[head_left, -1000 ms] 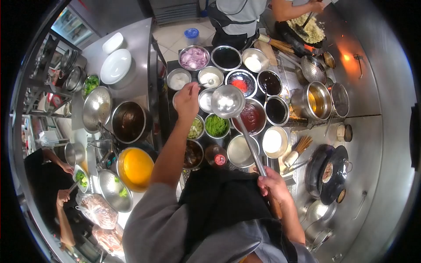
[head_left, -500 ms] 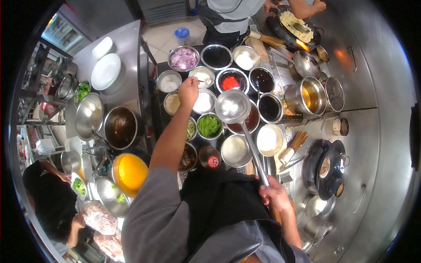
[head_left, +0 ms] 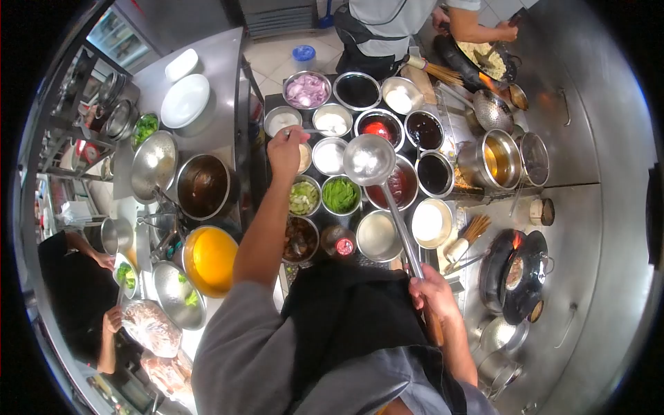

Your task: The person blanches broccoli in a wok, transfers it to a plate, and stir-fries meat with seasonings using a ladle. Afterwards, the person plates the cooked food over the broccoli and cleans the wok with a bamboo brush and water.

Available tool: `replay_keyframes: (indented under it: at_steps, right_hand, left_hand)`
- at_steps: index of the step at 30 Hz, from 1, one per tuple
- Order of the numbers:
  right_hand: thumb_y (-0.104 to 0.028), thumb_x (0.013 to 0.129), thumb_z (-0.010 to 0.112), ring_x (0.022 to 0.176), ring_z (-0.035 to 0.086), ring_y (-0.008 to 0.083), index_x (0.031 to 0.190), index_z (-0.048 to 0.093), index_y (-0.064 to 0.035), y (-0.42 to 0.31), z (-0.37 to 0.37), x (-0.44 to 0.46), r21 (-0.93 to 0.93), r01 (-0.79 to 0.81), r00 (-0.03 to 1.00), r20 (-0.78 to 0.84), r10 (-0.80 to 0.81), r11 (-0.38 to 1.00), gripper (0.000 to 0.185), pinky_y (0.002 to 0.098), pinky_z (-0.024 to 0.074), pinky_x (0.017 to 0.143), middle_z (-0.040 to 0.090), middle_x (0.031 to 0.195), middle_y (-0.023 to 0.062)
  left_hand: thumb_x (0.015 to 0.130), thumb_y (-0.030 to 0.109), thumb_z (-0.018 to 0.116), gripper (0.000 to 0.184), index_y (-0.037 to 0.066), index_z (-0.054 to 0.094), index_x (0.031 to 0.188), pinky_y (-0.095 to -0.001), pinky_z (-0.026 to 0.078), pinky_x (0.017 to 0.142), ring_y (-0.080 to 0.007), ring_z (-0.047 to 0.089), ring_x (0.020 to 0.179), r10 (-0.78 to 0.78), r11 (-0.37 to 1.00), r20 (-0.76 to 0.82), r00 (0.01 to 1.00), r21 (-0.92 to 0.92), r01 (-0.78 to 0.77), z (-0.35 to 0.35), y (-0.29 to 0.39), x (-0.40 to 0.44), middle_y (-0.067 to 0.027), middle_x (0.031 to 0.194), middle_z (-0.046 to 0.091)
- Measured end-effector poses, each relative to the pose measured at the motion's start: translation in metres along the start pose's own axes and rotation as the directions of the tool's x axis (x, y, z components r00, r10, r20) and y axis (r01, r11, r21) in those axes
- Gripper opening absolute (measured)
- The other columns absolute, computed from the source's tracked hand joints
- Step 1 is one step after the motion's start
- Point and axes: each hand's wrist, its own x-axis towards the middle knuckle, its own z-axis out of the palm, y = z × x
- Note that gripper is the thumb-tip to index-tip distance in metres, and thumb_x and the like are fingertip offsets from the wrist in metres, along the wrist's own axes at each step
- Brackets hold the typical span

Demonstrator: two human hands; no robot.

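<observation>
The right hand grips a ladle, half covering red sauce. Left of that ladle, the left hand pinches a spoon.

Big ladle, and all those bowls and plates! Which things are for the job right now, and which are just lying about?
Seem part of the job:
- big ladle, in the right hand
- thin spoon, in the left hand
- bowl of white stuff, under the spoon

Seem just lying about:
- large white plate
- blue-lidded tub, on the floor

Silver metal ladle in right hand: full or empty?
Empty, it appears: the silver metal ladle shows bare, shiny metal inside.
</observation>
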Motion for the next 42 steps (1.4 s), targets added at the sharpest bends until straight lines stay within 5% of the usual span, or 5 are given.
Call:
replay_keyframes:
  at_steps: [5, 8, 22, 30, 42]
  right_hand:
    - [-0.007, 0.094, 0.054, 0.05, 0.047, 0.0093, 0.129, 0.052, -0.0008, -0.005, 0.007, 0.008, 0.065, -0.029, 0.994, 0.108, 0.022, 0.997, 0.036, 0.0207, 0.0393, 0.046, 0.049, 0.069, 0.0013]
    - [-0.008, 0.094, 0.054, 0.049, 0.047, 0.0094, 0.13, 0.051, -0.0012, -0.006, 0.009, 0.005, 0.048, -0.044, 0.991, 0.126, 0.038, 0.998, 0.037, 0.021, 0.0398, 0.046, 0.049, 0.069, 0.0009]
    - [-0.009, 0.092, 0.059, 0.046, 0.046, 0.0098, 0.13, 0.052, -0.0006, 0.001, 0.003, -0.017, 0.02, -0.035, 0.996, 0.08, 0.033, 0.999, 0.039, 0.0222, 0.0389, 0.045, 0.051, 0.067, 0.0013]
    - [-0.011, 0.093, 0.059, 0.047, 0.046, 0.0093, 0.129, 0.053, -0.001, 0.003, 0.002, -0.009, -0.017, -0.007, 0.995, 0.099, 0.009, 1.0, 0.038, 0.0218, 0.0394, 0.045, 0.051, 0.068, 0.001]
    - [-0.006, 0.092, 0.054, 0.048, 0.047, 0.009, 0.128, 0.053, 0.0003, -0.001, 0.008, 0.003, -0.027, -0.015, 0.993, 0.115, 0.018, 1.0, 0.036, 0.0205, 0.0387, 0.044, 0.05, 0.069, 0.001]
  left_hand:
    - [0.093, 0.019, 0.064, 0.022, -0.002, 0.07, 0.099, -0.0326, 0.054, 0.068, -0.0206, 0.071, 0.073, 0.289, 0.94, -0.056, 0.956, 0.205, -0.272, -0.039, 0.004, -0.038, -0.0114, 0.081, 0.074]
    - [0.088, 0.022, 0.066, 0.017, 0.009, 0.074, 0.096, -0.0445, 0.052, 0.068, -0.0365, 0.066, 0.074, 0.324, 0.642, 0.035, 0.945, 0.726, -0.247, -0.061, -0.018, -0.037, -0.0174, 0.079, 0.069]
    - [0.088, 0.02, 0.065, 0.016, 0.007, 0.074, 0.093, -0.0379, 0.053, 0.069, -0.0311, 0.07, 0.075, 0.192, 0.769, 0.015, 0.981, 0.619, -0.16, -0.062, -0.038, -0.047, -0.0173, 0.081, 0.07]
    - [0.093, 0.014, 0.06, 0.023, -0.005, 0.069, 0.102, -0.0303, 0.053, 0.074, -0.0197, 0.071, 0.078, -0.096, 0.987, -0.173, 0.98, 0.111, 0.116, -0.094, -0.06, -0.042, -0.0137, 0.086, 0.074]
    - [0.091, 0.019, 0.064, 0.022, 0.0, 0.071, 0.101, -0.0331, 0.053, 0.073, -0.0214, 0.072, 0.079, 0.114, 0.859, -0.087, 0.99, 0.51, -0.054, -0.074, -0.056, -0.041, -0.0117, 0.084, 0.074]
